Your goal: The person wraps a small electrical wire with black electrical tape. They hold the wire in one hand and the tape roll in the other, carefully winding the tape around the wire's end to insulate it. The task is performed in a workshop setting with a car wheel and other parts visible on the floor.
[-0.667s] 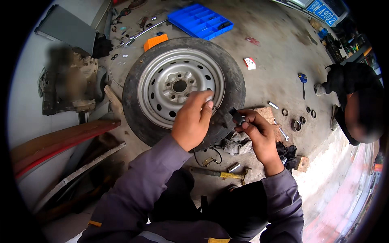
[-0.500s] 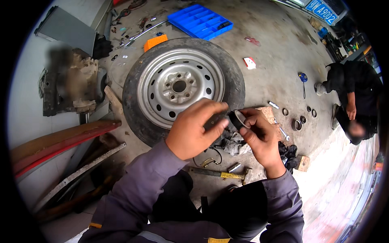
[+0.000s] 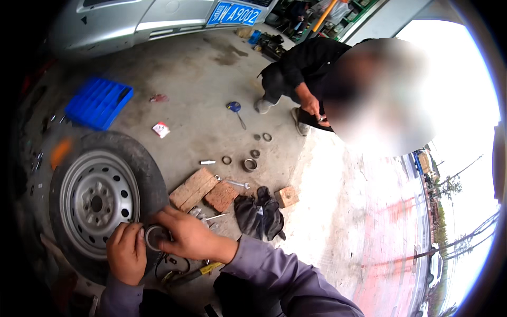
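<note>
My right hand (image 3: 190,235) grips a metal ring (image 3: 150,245) between thumb and fingers, its round opening turned up toward me. Close against the ring's left side is my left hand (image 3: 127,252), its fingers bent and pressed together. A small dark bit shows at those fingertips, too small to name. Both hands are over the right edge of a wheel lying flat, with a black tyre (image 3: 150,174) and a silver steel rim (image 3: 79,182). Below the hands lies a hammer with a yellow-and-black handle (image 3: 203,270), partly hidden.
Right of the wheel lie bricks (image 3: 194,189), a wrench (image 3: 238,184), a black cloth (image 3: 259,215) and a wooden block (image 3: 287,196). Farther off are several loose rings (image 3: 250,165), a tape measure (image 3: 234,106) and a blue compartment tray (image 3: 100,103). Another person (image 3: 311,68) crouches at the far right.
My view has swung to the right, so the wheel now sits at the left. My left hand has come in against the ring and its fingers have closed; my right hand still holds the ring.
</note>
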Demonstrator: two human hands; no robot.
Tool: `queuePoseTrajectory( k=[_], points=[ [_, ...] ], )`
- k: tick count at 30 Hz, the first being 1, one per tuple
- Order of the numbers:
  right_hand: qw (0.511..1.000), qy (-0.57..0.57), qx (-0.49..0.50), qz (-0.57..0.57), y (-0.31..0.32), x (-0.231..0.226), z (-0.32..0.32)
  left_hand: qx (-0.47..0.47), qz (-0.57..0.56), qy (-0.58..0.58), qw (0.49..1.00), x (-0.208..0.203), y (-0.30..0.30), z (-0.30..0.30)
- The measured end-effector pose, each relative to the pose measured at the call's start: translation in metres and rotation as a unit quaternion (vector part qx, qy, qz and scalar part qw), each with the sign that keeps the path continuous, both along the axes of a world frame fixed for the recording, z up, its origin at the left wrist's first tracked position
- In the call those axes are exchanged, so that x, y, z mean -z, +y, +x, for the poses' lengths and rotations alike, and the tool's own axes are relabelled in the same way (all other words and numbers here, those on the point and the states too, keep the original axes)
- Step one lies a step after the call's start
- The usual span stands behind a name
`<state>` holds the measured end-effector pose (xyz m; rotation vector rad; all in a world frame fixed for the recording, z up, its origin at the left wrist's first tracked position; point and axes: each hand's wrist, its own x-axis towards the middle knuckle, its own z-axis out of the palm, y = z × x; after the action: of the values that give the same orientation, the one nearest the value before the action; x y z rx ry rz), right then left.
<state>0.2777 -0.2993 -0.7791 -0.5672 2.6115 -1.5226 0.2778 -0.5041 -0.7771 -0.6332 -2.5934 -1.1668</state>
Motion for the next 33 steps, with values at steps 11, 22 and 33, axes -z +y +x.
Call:
queuePoseTrajectory(
  k=[11, 22, 33],
  points=[
    [0.999, 0.006, -0.005, -0.037, -0.007, 0.045, -0.013, 0.002, 0.1, -0.145, 0.984, 0.026, 0.007, -0.003],
    [0.96, -0.038, -0.276, -0.023, -0.008, 0.016, 0.037, -0.158, -0.088, -0.128, 0.975, 0.107, 0.004, -0.059],
    [0.84, -0.255, 0.041, -0.477, 0.033, -0.007, 0.011, 0.135, 0.277, -0.337, 0.89, 0.036, 0.057, -0.034]
  ],
)
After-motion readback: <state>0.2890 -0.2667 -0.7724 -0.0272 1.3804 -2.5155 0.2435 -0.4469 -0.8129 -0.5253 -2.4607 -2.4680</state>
